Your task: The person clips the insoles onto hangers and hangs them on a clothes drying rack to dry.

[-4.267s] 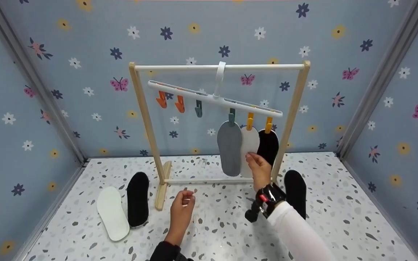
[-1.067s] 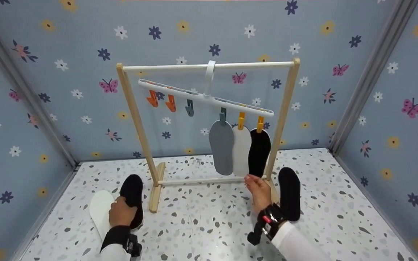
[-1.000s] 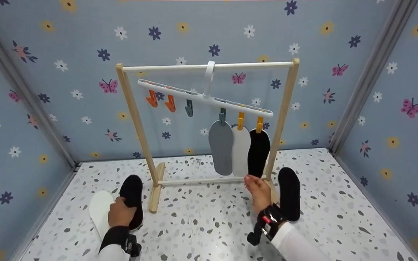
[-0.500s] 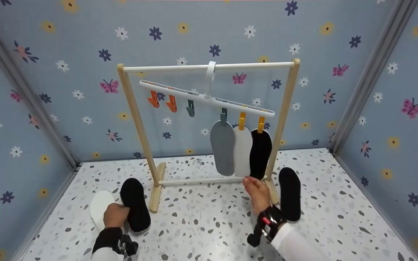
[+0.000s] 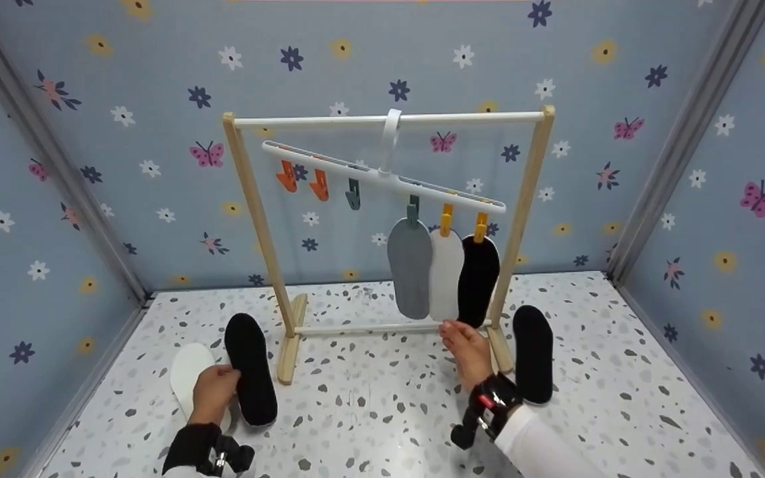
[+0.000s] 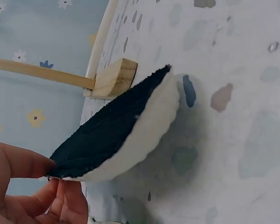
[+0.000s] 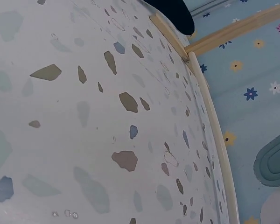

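Note:
My left hand [image 5: 213, 392] pinches the edge of a black insole [image 5: 250, 368] between thumb and fingers. In the left wrist view that black insole [image 6: 107, 126] is tilted up off the floor, its pale underside showing. Behind the hand lies a white insole [image 5: 190, 368], partly covered. My right hand [image 5: 469, 348] hovers with loosely curled fingers just below the hanging white insole [image 5: 445, 275] and black insole [image 5: 480, 272]; whether the fingertips touch them is unclear. A grey insole [image 5: 410, 269] hangs beside these. Green and yellow clips [image 5: 447, 220] hold the three on a white hanger [image 5: 386, 176].
The tilted hanger hooks over the top bar [image 5: 316, 122] of a wooden-sided rack. Orange clips [image 5: 319, 186] and one green clip [image 5: 353, 194] hang on its left half with nothing in them. Another black insole [image 5: 533, 355] lies right of the rack. Patterned walls enclose the speckled floor.
The right hand has come down from the hanging white insole to just below it. The left hand has moved left to the black insole, gripped its edge and lifted it, turning it slightly.

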Motion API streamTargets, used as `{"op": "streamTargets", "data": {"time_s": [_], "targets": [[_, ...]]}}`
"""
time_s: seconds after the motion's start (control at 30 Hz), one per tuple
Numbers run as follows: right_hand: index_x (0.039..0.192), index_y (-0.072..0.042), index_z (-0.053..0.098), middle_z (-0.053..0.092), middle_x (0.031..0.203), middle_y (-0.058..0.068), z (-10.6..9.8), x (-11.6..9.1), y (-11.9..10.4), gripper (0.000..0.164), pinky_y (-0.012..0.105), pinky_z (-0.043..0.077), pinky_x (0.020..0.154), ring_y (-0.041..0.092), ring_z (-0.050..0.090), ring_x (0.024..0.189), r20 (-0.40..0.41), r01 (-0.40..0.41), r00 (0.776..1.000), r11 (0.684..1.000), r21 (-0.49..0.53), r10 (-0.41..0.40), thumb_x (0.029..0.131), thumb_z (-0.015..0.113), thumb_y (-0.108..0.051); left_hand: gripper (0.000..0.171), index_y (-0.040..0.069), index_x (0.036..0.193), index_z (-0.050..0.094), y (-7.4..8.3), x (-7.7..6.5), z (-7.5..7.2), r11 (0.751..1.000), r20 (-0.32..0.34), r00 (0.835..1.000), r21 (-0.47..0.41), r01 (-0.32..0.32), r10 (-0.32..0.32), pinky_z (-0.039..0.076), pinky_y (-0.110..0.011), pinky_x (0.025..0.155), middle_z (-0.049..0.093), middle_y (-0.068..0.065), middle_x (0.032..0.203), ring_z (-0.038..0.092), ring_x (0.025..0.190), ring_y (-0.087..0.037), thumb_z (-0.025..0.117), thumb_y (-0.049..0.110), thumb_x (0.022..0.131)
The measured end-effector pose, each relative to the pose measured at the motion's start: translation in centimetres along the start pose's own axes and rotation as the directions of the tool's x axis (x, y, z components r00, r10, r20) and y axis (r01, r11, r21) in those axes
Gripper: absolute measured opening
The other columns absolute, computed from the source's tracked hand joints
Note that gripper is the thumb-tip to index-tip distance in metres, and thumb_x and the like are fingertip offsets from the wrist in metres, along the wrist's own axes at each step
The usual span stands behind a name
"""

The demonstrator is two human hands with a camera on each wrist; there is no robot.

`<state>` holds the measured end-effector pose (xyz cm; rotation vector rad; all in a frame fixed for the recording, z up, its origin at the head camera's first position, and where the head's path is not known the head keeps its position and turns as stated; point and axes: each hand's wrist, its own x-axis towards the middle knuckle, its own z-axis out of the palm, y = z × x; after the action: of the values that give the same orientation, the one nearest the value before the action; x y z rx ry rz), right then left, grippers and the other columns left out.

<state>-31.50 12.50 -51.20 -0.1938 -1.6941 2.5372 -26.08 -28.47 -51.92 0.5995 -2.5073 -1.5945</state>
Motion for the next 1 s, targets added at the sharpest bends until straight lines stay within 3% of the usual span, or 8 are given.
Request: {"op": "streamTargets", "data": {"time_s": [0.17, 0.4, 0.53, 0.7, 0.83, 1.0], "targets": [[0.095, -0.003, 0.064, 0.068, 0.087, 0.002, 0.2, 0.2, 0.1, 0.007, 0.024, 0.05, 0.081, 0.011, 0.062, 0.082, 0.051, 0.033, 0.998, 0.999, -0.019, -0.032, 0.09, 0.061, -0.006, 0.042, -0.011, 0.127, 0.042, 0.9, -0.7, -0.3, 0.994, 0.049, 0.998, -0.103, 0.032, -0.027, 0.049, -0.027, 0.073, 0.051, -0.025, 0.119, 0.057, 0.087, -0.017, 0.046, 0.015, 0.094], [0.108, 0.009, 0.059, 0.068, 0.094, 0.01, 1.1, 0.2, -0.9, 0.026, 0.031, 0.051, 0.086, 0.014, 0.064, 0.086, 0.1, 0.074, 0.993, 0.994, -0.082, -0.066, 0.089, 0.063, -0.008, 0.035, -0.008, 0.122, 0.047, 2.3, -2.3, 0.0, 0.991, 0.014, 0.999, -0.123, -0.047, 0.049, 0.048, -0.022, 0.066, 0.056, -0.015, 0.106, 0.054, 0.074, -0.006, 0.049, 0.014, 0.095], [0.114, 0.016, 0.053, 0.068, 0.098, 0.016, 2.3, 0.3, -2.2, 0.036, 0.034, 0.05, 0.087, 0.015, 0.065, 0.087, 0.177, 0.147, 0.976, 0.983, -0.113, -0.125, 0.089, 0.063, -0.008, 0.033, -0.007, 0.121, 0.049, 3.0, -3.1, 0.6, 0.987, 0.004, 0.997, -0.143, -0.07, 0.072, 0.049, -0.021, 0.065, 0.054, -0.015, 0.107, 0.054, 0.075, -0.005, 0.05, 0.012, 0.094], [0.111, 0.012, 0.06, 0.07, 0.099, 0.014, 4.6, 0.4, -4.1, 0.032, 0.034, 0.05, 0.088, 0.017, 0.066, 0.089, 0.216, 0.234, 0.957, 0.955, -0.184, -0.193, 0.088, 0.065, -0.01, 0.033, -0.006, 0.122, 0.05, 3.6, -3.6, 1.3, 0.986, -0.003, 0.995, -0.138, -0.095, 0.095, 0.05, -0.023, 0.066, 0.052, -0.019, 0.114, 0.054, 0.076, -0.004, 0.05, 0.011, 0.094], [0.11, 0.008, 0.063, 0.07, 0.1, 0.011, 6.3, 0.5, -5.4, 0.031, 0.027, 0.048, 0.085, 0.017, 0.065, 0.094, 0.211, 0.253, 0.955, 0.941, -0.224, -0.207, 0.087, 0.066, -0.013, 0.033, -0.006, 0.121, 0.051, 3.9, -3.7, 1.8, 0.985, -0.017, 0.994, -0.13, -0.11, 0.109, 0.049, -0.023, 0.063, 0.052, -0.021, 0.115, 0.053, 0.074, -0.004, 0.051, 0.011, 0.093], [0.112, 0.004, 0.064, 0.069, 0.106, 0.009, 8.6, 0.7, -6.5, 0.032, 0.027, 0.046, 0.085, 0.013, 0.062, 0.097, 0.202, 0.276, 0.952, 0.927, -0.253, -0.228, 0.087, 0.067, -0.015, 0.032, -0.005, 0.12, 0.052, 4.0, -4.1, 2.2, 0.983, -0.031, 0.994, -0.15, -0.111, 0.107, 0.048, -0.022, 0.065, 0.054, -0.019, 0.112, 0.054, 0.075, -0.004, 0.052, 0.012, 0.093]]}}
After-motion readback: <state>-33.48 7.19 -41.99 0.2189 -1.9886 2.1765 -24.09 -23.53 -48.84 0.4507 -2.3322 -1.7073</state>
